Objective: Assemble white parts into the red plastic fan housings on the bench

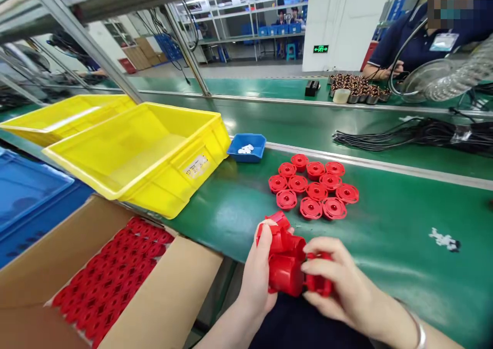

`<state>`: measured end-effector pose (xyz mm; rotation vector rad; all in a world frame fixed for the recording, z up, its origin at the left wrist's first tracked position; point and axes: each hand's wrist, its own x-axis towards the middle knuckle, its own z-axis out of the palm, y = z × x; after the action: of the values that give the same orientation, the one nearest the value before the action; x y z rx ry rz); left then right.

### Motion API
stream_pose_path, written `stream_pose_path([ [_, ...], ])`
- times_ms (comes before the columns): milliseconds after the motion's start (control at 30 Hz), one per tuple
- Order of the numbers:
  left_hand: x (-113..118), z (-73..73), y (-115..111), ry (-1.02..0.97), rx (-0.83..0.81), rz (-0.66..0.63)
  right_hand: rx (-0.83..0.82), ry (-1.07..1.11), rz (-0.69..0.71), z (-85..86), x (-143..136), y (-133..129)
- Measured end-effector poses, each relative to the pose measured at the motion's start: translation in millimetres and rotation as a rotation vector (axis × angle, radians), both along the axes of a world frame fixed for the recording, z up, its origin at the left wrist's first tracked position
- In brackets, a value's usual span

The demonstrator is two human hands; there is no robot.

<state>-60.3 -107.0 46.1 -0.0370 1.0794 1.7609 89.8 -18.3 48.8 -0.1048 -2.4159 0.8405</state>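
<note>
- A cluster of red plastic parts [285, 274] is held in the left hand [256, 274], fingers wrapped around its side, above the near edge of the green tabletop [396, 246].
- Another red part [320, 277] is pinched between the thumb and fingers of the right hand [342, 282], just beside the cluster; whether the two are touching cannot be told.
- Twelve red pieces [317, 191] are grouped closely on the tabletop, beyond the hands.
- Many more red pieces [115, 277] are packed in rows inside an open cardboard box [181, 274] at lower left.
- Small white pieces [245, 149] are held in a blue tray [247, 158], set beside a yellow bin [192, 179].
- Black cables [416, 133] are bundled at right, beyond a metal strip.
- Across the line, a co-worker [404, 43] is seen seated near copper-and-black parts [358, 88].
</note>
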Motion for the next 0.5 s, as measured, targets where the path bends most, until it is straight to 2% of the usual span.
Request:
stream_pose_path([
  [100,7,-3.1,0,0.165,-0.028,0.074,0.218,-0.029,-0.01,-0.5,-8,-10],
  [200,10,-5.6,1,0.2,-0.045,0.096,0.339,0.001,-0.051,-5.5,-11,-12],
  [333,7,-8.3,2,0.194,-0.046,0.127,0.273,-0.008,-0.073,-10.0,-10,-11],
  [500,4,-7.7,1,0.268,-0.019,0.161,0.103,-0.098,-0.01,-9.7,-12,-12],
])
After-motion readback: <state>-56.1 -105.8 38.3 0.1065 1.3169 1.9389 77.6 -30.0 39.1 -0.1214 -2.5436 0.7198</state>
